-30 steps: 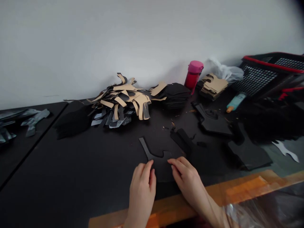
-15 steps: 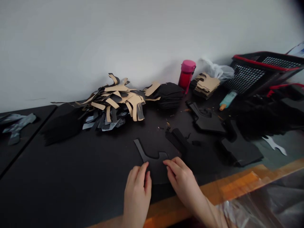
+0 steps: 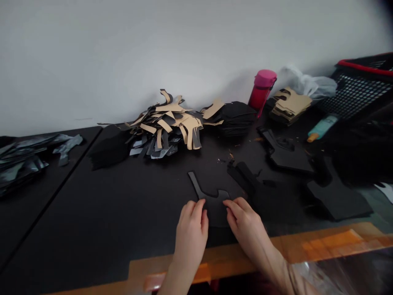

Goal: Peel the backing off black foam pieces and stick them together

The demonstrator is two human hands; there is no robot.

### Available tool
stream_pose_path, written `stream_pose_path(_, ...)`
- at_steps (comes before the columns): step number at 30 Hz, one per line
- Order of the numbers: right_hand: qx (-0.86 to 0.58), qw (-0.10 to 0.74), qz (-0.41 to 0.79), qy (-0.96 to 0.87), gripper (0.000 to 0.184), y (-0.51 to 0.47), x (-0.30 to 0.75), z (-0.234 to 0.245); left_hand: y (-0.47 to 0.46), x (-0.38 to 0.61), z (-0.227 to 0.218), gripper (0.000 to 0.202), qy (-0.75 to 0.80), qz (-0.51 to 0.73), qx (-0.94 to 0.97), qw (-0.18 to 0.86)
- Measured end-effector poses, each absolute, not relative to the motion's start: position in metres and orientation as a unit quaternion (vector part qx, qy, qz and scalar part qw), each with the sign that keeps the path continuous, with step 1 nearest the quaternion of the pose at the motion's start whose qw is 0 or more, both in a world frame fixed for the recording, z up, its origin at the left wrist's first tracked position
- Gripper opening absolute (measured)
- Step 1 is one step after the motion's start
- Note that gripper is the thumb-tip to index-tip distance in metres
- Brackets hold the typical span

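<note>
Camera view has swung L vs. prev. frame: all items now appear farther R, w/ basket (image 3: 350, 92) and white tool (image 3: 387, 190) partly cut off. Hands & black piece (image 3: 215, 211) keep approx. same pos. rel. to table (image 3: 116, 213).

Black piece: nr table's near edge, narrow arm pointing toward far edge, notch btwn arm and short R prong. L hand (image 3: 190, 223): fingers bent, thumb & index gripping piece's L side. R hand (image 3: 245, 219): fingers curled, thumb & index gripping its R side, just below prong.

Orange-brown strip (image 3: 328, 243) runs along near edge, under both forearms. R of R hand: dark cutouts (image 3: 290, 155), then black stack (image 3: 340, 194) nr near edge.

Along far edge, L to R: scrap pile (image 3: 172, 123) (tan, black, some grey pcs), dark stack (image 3: 238, 116), pink-lidded red bottle (image 3: 262, 90), tan stack (image 3: 291, 104), plastic bag (image 3: 316, 85), basket (black, red rim). Teal tube (image 3: 324, 128), orange cap, lies in front of basket. Beyond table seam, L end: shiny pcs (image 3: 67, 147).
</note>
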State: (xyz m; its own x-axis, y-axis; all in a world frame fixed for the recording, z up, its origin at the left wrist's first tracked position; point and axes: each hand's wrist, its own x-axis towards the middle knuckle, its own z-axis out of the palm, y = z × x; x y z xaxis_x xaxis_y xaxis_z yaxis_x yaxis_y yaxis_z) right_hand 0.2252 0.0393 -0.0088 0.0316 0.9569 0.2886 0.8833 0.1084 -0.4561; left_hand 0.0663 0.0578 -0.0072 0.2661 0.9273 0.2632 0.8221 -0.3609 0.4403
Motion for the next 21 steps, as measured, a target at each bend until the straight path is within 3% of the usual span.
stream_pose_path(21,-0.702,0.119,0.166,-0.683,0.026,0.044,0.226,0.018,0.064,0.074,0.018,0.025,0.594,0.085,0.794,0.099)
